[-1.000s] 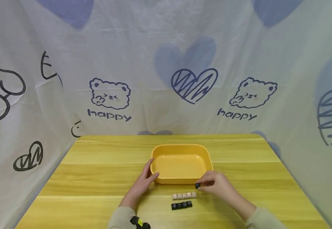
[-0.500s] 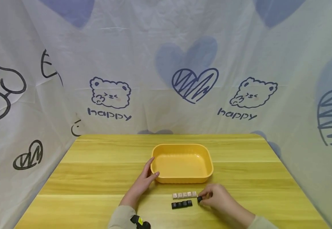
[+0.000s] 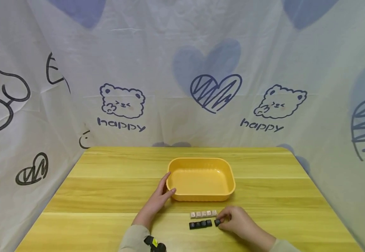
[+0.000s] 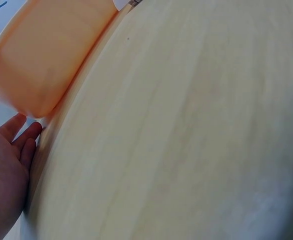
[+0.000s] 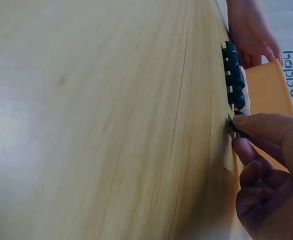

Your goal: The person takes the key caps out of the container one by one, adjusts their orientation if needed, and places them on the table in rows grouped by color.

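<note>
My right hand [image 3: 237, 221] pinches a black keycap [image 3: 217, 222] between thumb and fingers, just right of a row of black keycaps [image 3: 200, 224]. A small gap separates it from the row. In the right wrist view the pinched keycap [image 5: 238, 125] is low against the table, partly covered by the thumb. Behind the black row lies a row of cream keycaps [image 3: 203, 214]. My left hand [image 3: 156, 202] rests against the left front corner of a yellow plastic basin [image 3: 200, 198], its thumb at the rim and its fingers fairly straight along the side.
The basin stands behind both keycap rows, with nothing seen inside. Beneath everything is a yellow wood-grain table [image 3: 107, 196]. A white curtain [image 3: 166, 119] with printed hearts and bears hangs behind the table and along its sides.
My right hand has brought the black keycap from near the basin's front down toward the right end of the black row. My left hand has stayed at the basin.
</note>
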### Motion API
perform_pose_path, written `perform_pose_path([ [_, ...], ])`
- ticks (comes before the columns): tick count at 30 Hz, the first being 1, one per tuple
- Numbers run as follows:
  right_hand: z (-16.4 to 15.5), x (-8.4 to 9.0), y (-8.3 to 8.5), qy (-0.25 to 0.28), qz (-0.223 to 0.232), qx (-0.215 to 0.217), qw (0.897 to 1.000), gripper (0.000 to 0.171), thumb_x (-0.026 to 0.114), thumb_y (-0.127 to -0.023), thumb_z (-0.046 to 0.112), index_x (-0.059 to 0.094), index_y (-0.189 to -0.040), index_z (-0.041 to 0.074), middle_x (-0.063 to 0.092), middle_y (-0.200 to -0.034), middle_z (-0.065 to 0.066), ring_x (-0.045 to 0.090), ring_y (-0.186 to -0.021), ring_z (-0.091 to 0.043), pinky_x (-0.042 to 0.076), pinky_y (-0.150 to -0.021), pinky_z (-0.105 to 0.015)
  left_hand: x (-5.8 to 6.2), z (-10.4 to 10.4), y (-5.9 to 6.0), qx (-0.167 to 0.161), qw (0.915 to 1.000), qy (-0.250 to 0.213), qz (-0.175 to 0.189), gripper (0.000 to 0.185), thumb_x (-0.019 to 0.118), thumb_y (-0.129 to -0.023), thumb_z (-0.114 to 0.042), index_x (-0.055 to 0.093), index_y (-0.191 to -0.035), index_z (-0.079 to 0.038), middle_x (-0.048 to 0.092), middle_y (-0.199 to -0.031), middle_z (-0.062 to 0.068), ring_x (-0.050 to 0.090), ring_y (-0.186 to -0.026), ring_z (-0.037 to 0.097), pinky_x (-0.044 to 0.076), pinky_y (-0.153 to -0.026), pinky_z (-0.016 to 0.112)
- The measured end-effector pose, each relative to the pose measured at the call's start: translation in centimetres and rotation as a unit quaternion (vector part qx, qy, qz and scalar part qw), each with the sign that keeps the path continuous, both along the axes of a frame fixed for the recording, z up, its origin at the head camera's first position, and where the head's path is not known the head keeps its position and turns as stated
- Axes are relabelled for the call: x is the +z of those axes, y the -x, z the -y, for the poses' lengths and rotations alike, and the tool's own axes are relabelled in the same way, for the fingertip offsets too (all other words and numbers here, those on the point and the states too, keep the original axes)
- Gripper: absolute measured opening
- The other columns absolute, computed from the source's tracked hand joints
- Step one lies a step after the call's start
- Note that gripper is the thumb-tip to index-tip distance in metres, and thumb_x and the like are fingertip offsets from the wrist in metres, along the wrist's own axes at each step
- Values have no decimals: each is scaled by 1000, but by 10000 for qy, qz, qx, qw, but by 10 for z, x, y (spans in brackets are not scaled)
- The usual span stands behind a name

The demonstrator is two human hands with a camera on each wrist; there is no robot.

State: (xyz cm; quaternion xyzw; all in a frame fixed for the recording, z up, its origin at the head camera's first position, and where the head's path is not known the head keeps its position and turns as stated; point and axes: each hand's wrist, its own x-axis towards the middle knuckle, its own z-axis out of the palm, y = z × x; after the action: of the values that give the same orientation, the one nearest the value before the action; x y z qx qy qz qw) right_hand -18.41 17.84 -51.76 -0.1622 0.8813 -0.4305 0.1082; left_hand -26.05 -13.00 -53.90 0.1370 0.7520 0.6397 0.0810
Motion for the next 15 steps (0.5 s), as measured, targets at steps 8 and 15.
perform_pose_path([
  [8,3,-3,2,69,48,37,10000,15,81,-76,6,76,-90,8,63,-80,4,56,-72,-11,47,-63,-25,2,-1,0,24,10000,-25,-16,71,59,-98,-17,18,-157,-16,13,-159,23,14,-145,38,13,-115,52],
  [15,4,-4,1,150,-51,35,9999,14,80,-76,4,75,-88,7,60,-76,4,54,-69,-9,46,-61,-24,2,-1,0,33,10000,-27,12,70,59,-99,-17,19,-156,-17,12,-160,21,13,-145,36,13,-116,50],
])
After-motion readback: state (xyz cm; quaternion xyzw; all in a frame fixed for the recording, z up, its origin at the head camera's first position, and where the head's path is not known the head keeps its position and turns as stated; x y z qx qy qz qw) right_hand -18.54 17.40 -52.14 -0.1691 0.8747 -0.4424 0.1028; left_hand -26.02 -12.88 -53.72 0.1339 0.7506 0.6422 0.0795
